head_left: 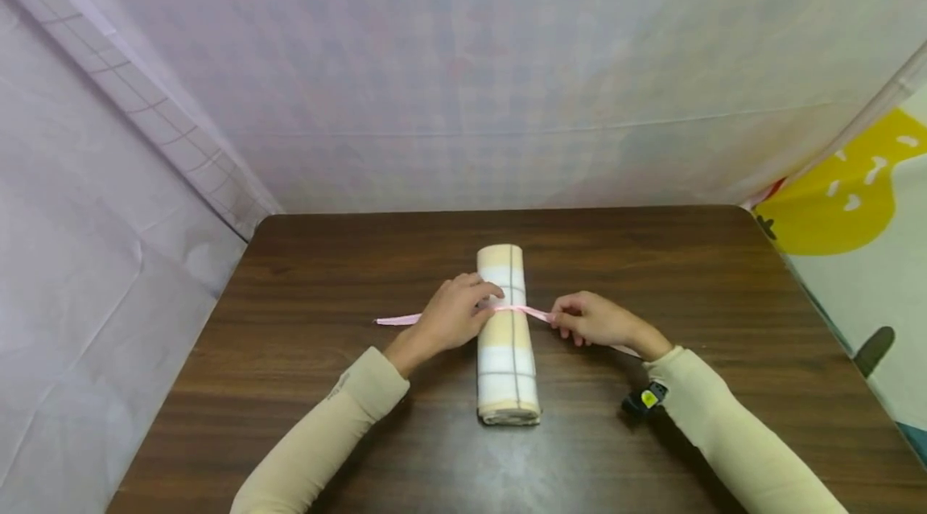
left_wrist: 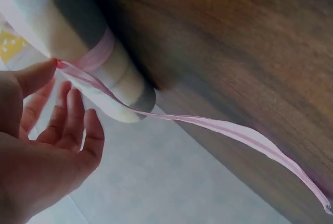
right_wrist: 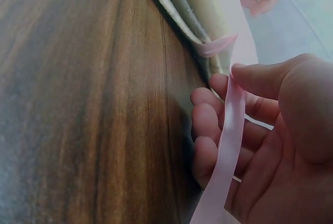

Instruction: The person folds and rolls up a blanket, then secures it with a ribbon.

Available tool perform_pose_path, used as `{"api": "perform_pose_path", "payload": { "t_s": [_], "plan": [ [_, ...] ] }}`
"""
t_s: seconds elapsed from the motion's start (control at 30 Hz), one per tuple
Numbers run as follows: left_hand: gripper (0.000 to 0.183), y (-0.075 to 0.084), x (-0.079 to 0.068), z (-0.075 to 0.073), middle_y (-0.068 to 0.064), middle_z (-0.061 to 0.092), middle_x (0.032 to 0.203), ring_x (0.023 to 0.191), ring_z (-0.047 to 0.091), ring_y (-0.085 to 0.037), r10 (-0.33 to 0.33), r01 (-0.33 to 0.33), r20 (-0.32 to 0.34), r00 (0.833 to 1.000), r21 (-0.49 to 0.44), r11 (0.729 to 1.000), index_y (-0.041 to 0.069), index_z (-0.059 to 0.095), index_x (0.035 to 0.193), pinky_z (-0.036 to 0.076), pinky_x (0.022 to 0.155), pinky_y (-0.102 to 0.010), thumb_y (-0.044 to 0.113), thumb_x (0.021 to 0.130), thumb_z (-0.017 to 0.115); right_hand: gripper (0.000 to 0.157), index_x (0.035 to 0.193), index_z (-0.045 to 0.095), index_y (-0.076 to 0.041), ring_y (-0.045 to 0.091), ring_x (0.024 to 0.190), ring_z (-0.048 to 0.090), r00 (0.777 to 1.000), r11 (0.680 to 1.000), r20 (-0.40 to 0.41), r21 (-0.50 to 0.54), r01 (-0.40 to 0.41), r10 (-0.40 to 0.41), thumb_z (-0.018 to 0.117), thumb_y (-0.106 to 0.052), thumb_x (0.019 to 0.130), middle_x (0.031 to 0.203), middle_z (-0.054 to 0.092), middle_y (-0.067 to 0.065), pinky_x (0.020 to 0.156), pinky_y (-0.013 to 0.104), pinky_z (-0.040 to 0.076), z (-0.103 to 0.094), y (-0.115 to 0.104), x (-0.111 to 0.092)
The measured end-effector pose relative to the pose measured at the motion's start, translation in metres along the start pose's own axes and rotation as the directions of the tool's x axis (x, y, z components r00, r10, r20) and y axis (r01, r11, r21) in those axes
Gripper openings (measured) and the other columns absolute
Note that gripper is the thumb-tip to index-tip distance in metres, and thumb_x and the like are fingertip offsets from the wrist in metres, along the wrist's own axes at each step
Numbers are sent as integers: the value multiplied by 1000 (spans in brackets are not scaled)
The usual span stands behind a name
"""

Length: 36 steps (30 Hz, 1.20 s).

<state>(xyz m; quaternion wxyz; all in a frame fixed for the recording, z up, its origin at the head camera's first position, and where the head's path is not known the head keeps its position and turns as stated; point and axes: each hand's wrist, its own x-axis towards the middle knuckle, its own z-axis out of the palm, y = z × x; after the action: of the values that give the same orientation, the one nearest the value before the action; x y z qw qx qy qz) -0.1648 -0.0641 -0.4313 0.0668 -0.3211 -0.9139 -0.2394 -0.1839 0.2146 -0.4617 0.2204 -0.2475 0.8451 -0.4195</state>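
A rolled cloth (head_left: 507,369), white and cream with grey check lines, lies lengthwise on the table. A pink ribbon (head_left: 536,313) circles its middle and crosses on top. My left hand (head_left: 452,313) is on the roll's left side; its thumb (left_wrist: 39,75) presses the ribbon where it crosses, the other fingers loosely bent and apart from the thumb. One ribbon tail (left_wrist: 234,133) trails left from there. On the right, my right hand (head_left: 594,319) pinches the other tail (right_wrist: 231,125) between thumb and forefinger, and the ribbon runs taut to the roll. Its loose end passes across the palm.
The dark wooden table (head_left: 326,257) extends on all sides of the roll. Pale checked curtain (head_left: 463,96) hangs behind it, with white cloth (head_left: 94,297) at the left. A fabric with a yellow print (head_left: 840,208) hangs at the right. A black wrist device (head_left: 640,400) sits by the right cuff.
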Motion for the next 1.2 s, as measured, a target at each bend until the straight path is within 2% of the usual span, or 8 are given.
{"api": "perform_pose_path", "payload": {
  "t_s": [0.13, 0.3, 0.53, 0.73, 0.93, 1.0, 1.1, 1.2],
  "plan": [
    [20, -1, -2, -1, -5, 69, 94, 84, 65, -17, -28, 29, 9, 1000, -42, 999, 8, 70, 108, 54, 77, -32, 8, 89, 71, 18, 88, 66, -4, 17, 55, 56, 1000, 1000, 8, -10, 24, -24, 54, -10, 101, 74, 61, 9, 46, 27, 47, -1, 0, -1],
    [13, -4, -4, -10, -2, 69, 87, 84, 60, -19, -87, 93, 95, 992, -59, 994, 8, 69, 101, 49, 79, -34, 9, 89, 72, 18, 88, 66, -4, 18, 55, 57, 999, 999, 13, -17, 41, -41, 54, -9, 101, 74, 61, 9, 46, 27, 48, -2, 2, 0],
    [8, -8, -6, -17, 1, 58, 75, 69, 51, -11, -130, 139, 154, 980, -50, 989, 10, 77, 94, 44, 63, -26, 13, 93, 69, 18, 87, 65, -5, 16, 54, 55, 999, 999, 4, -15, 41, -41, 54, -10, 101, 73, 61, 8, 45, 28, 46, -2, 1, -1],
    [10, -12, -6, -20, -3, 64, 73, 60, 48, -7, -170, 216, 209, 963, -224, 950, 12, 72, 93, 41, 56, -22, 16, 97, 64, 17, 89, 65, -4, 15, 54, 54, 999, 999, 7, 2, 45, -45, 55, -9, 100, 74, 61, 10, 45, 28, 46, -2, 2, -1],
    [12, -15, -5, -23, -6, 65, 77, 61, 50, -8, -145, 256, 278, 950, -422, 870, 7, 71, 97, 42, 55, -21, 13, 98, 60, 17, 89, 65, -4, 15, 55, 54, 999, 1000, 21, 6, 29, -29, 53, -9, 101, 74, 61, 8, 45, 27, 46, -3, 5, 0],
    [12, -14, -3, -23, -3, 62, 77, 65, 50, -8, -125, 238, 268, 955, -447, 862, 7, 73, 96, 41, 58, -21, 13, 96, 63, 18, 89, 65, -4, 15, 55, 54, 999, 999, 24, 10, 31, -31, 53, -9, 101, 74, 61, 8, 45, 27, 46, -3, 5, 0],
    [10, -15, -2, -23, -1, 61, 79, 71, 49, -8, -101, 202, 243, 965, -440, 875, 8, 76, 95, 41, 62, -21, 14, 93, 68, 18, 89, 65, -3, 15, 55, 54, 999, 999, 28, 6, 35, -36, 53, -9, 101, 74, 61, 9, 44, 27, 46, -3, 5, 0],
    [9, -15, -1, -23, 0, 65, 82, 75, 52, -9, -86, 199, 259, 962, -448, 872, 8, 77, 95, 43, 66, -22, 12, 93, 69, 18, 89, 65, -4, 15, 55, 55, 999, 1000, 32, -4, 25, -25, 52, -9, 101, 74, 61, 8, 45, 27, 46, -3, 4, 1]
  ]
}}
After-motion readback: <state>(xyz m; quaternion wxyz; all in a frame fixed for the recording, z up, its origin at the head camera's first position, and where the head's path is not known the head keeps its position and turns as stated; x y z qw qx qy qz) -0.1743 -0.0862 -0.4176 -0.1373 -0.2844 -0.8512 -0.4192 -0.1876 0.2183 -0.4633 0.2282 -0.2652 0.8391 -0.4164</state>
